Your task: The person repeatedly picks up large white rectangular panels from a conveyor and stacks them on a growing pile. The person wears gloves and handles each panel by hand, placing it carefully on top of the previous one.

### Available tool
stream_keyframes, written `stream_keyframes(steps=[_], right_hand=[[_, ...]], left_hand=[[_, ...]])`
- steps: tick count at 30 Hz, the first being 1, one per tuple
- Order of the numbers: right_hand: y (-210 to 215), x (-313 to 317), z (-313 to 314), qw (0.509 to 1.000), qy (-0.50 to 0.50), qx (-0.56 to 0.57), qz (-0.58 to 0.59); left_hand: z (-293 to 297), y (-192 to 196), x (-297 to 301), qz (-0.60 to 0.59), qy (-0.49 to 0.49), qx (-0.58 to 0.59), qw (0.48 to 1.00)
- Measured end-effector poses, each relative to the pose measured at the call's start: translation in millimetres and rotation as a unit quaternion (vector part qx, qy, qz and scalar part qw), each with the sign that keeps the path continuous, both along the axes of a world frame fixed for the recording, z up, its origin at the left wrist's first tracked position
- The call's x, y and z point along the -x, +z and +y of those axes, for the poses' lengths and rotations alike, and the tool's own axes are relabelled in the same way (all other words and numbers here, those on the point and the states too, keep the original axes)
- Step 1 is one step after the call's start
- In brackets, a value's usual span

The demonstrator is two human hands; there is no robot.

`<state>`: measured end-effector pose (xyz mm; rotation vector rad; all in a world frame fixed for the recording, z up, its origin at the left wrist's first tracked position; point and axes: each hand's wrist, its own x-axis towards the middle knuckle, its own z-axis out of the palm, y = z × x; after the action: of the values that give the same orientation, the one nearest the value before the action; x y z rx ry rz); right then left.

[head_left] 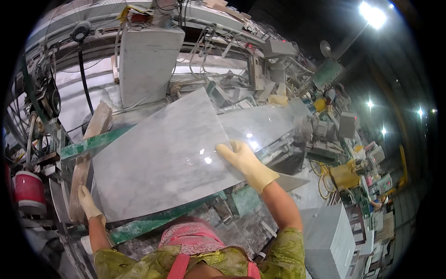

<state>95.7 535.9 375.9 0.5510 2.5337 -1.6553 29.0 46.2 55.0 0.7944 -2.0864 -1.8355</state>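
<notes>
A polished grey-white stone slab (162,156) with soft dark veining lies in front of me across green supports. My right hand (248,162), in a cream rubber glove, is closed on the slab's right edge. Its thumb rests on the glossy top face, and some fingers are hidden. My left hand (89,203), gloved alike, grips at the slab's near left corner, right beside a rough-edged brown plank (81,181); most of its fingers are out of sight. Behind the right edge lies a second polished slab (265,121).
Green beams (97,141) run under the slab. A red bucket (29,190) stands at far left, near a fan (81,31). A large pale block (149,65) stands beyond. Stacked grey slabs (325,237) are at near right, with a coiled yellow hose (325,179) beyond.
</notes>
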Motion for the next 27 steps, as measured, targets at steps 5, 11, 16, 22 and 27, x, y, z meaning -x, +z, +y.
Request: stream_keyframes(steps=[5, 11, 16, 22, 27], right_hand=[[-3.0, -16.4, -14.6, 1.000, -0.002, 0.020, 0.004], [-62.8, -42.5, 10.9, 0.993, -0.055, 0.104, 0.026], [-108.8, -60.8, 18.5, 0.983, -0.110, 0.141, -0.032], [-157.3, -62.8, 28.5, 0.948, -0.176, 0.260, -0.046], [-117.6, -113.2, 40.1, 0.968, -0.189, 0.130, -0.104]], left_hand=[[-70.5, -79.8, 36.8, -0.085, -0.110, 0.033, 0.990], [22.5, -1.3, 41.3, -0.180, -0.119, -0.092, 0.972], [-43.9, -95.9, 86.5, -0.058, -0.161, -0.209, 0.963], [-59.6, -57.6, 118.4, -0.088, -0.162, -0.208, 0.961], [-85.6, -25.7, 96.9, -0.087, -0.208, -0.206, 0.952]])
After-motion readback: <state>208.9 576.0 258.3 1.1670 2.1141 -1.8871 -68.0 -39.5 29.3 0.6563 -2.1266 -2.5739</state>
